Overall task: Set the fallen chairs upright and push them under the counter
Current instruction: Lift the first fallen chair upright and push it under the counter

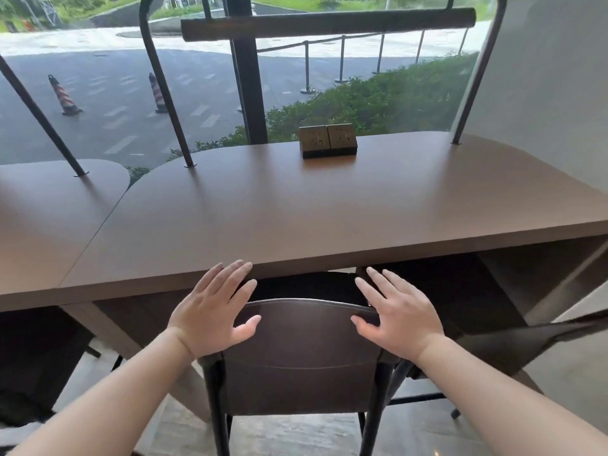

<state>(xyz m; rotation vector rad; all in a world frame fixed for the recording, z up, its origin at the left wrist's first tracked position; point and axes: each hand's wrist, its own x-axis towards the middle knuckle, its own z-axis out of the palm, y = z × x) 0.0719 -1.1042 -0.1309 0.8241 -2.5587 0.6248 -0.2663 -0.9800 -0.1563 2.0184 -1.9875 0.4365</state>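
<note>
Item one: long brown wood-laminate counter (329,205) with rounded far corners, running along a large window; all places below are given relative to it. Item two: dark brown leather-backed chair with black metal frame (302,350), standing upright at the middle of the counter's near edge, its seat tucked beneath the top and its backrest just short of that edge (the seat itself lies in shadow and is mostly hidden). Item three: left hand (214,311), at the backrest's left top corner, just below the counter's near edge; fingers straight and spread, fingertips reaching up against the counter's edge, thumb lying over the face of the backrest, nothing gripped. Item four: right hand (398,314), at the backrest's right top corner; fingers likewise straight and fanned apart, thumb resting on the backrest's top rim; whether the palm presses the chair cannot be told. Item five: second dark chair (513,347), to the right of the first and below the counter's right end, lying tilted with its surface slanting across the floor. Item six: dark square power-socket box with two brass-coloured faces (328,141), on the counter's far side, near the middle. Item seven: black bent metal tube frame (164,80) rising from the counter's far corners, carrying a dark horizontal bar lamp (329,24) above. Item eight: second brown counter (49,205), butted against the left end. Item nine: dark shape under that left counter (29,366), too shadowed to identify.
</note>
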